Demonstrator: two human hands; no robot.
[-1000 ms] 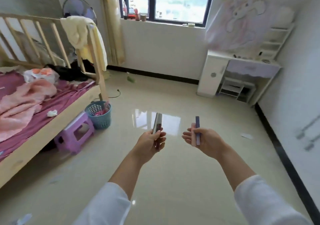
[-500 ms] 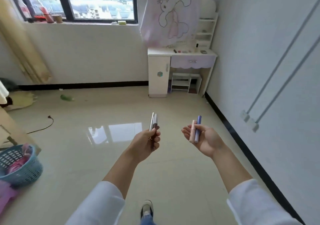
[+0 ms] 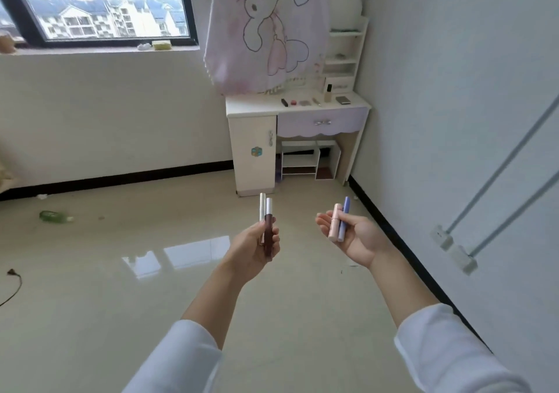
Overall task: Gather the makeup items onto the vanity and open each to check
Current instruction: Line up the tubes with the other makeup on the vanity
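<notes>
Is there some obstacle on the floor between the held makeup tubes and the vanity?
No visible obstacle. The floor ahead of the left hand and right hand is bare up to the vanity; the green bottle lies far left.

Brown tube (image 3: 268, 229), pink tube (image 3: 335, 222), purple tube (image 3: 344, 220), lilac drawer (image 3: 322, 122).

Vanity (image 3: 257, 109) – small cosmetics (image 3: 314, 101) atop
</notes>
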